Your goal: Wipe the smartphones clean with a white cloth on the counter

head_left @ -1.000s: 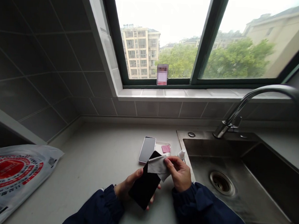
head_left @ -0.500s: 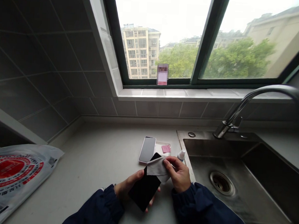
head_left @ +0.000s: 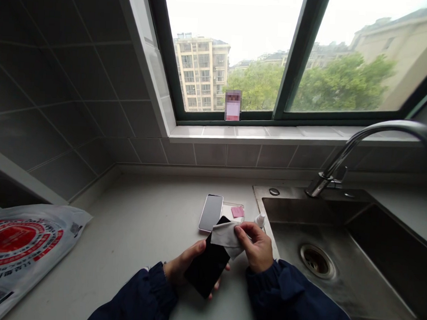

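A black phone (head_left: pixel 205 270) lies tilted in my left hand (head_left: pixel 183 263), whose thumb presses one edge while the fingers wrap under the other. My right hand (head_left: pixel 257 248) pinches a light grey cloth (head_left: pixel 227 238) with a zigzag edge. The cloth drapes over the upper part of the black phone. Just beyond lies a second phone (head_left: pixel 211 212) with a pale frame, screen up on the counter. Beside it sits a clear case (head_left: pixel 228 212) with a small pink piece (head_left: pixel 237 212) on it. A white-capped bottle (head_left: pixel 259 220) stands partly hidden behind my right hand.
On the right, a steel sink (head_left: pixel 264 205) is set into the pale counter (head_left: pixel 142 223), with a curved faucet (head_left: pixel 357 139) behind it. A printed plastic bag (head_left: pixel 26 245) lies at the left. The window sill (head_left: pixel 250 133) runs along the back.
Almost nothing differs. The view has shifted very slightly, and both hands keep the same hold on the black phone and the cloth.
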### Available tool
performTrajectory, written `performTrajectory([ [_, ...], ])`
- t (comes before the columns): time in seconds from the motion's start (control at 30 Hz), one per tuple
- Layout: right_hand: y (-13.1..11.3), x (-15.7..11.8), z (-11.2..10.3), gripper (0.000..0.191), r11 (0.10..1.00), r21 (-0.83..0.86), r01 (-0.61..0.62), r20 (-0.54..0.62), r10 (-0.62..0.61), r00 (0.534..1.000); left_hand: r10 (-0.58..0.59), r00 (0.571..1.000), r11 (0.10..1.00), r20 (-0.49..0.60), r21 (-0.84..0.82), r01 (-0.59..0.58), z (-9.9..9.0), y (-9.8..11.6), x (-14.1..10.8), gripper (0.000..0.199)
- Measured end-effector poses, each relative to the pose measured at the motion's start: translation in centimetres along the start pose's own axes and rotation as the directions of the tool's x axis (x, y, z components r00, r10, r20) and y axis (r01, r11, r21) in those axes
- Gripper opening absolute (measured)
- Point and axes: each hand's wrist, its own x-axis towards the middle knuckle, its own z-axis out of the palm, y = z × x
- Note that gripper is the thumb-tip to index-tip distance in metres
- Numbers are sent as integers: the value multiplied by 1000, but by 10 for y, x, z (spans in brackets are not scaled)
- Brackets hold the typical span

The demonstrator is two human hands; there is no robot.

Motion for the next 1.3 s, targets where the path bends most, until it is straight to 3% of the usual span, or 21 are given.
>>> performTrajectory([
  [0.4, -2, 0, 0, 32, 1000, 3, 5, 19, -5, 1000, -85, 996, 995, 15, 51, 85, 0, 4, 0, 77],
  [0.73, 3, 1, 0, 32, 1000, 8, -1, 7, 1, 1000, -18, 997, 999, -70, 43, 21, 12, 6, 0, 65],
  [1.07, 4, 1, 0, 30, 1000, 18, -6, 10, 6, 1000, 28, 1000, 995, -11, 93, -27, -2, -2, 2, 53],
  [1.3, 7, -2, 2, 29, 1000, 19, -4, 2, 4, 1000, 27, 998, 999, -61, 32, -25, -4, -1, 0, 62],
])
